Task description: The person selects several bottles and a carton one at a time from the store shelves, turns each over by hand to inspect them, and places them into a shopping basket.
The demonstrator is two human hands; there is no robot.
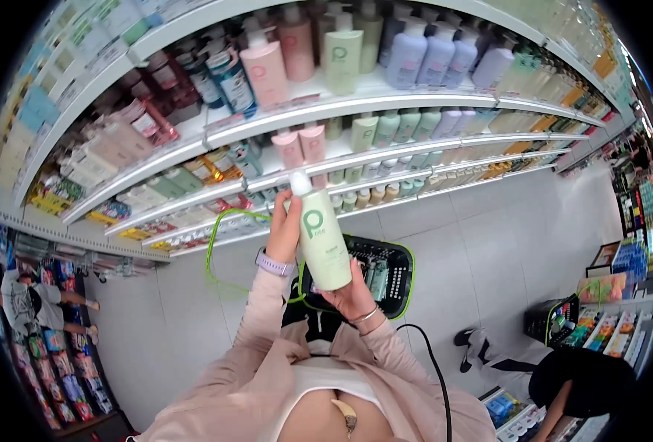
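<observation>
Clasping a green bottle [325,247] in front of the shelf [385,102], the left hand [288,221] grips its upper side while the right hand [353,293] cups its base; a basket [401,283] sits on the floor before the shelf.

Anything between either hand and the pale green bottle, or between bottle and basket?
Nothing visible at the hands: the left hand grips the pale green bottle near its neck, the right hand its base. Toward the basket, only the right hand is at the bottle's base; the bottle hides part of the basket.
</observation>
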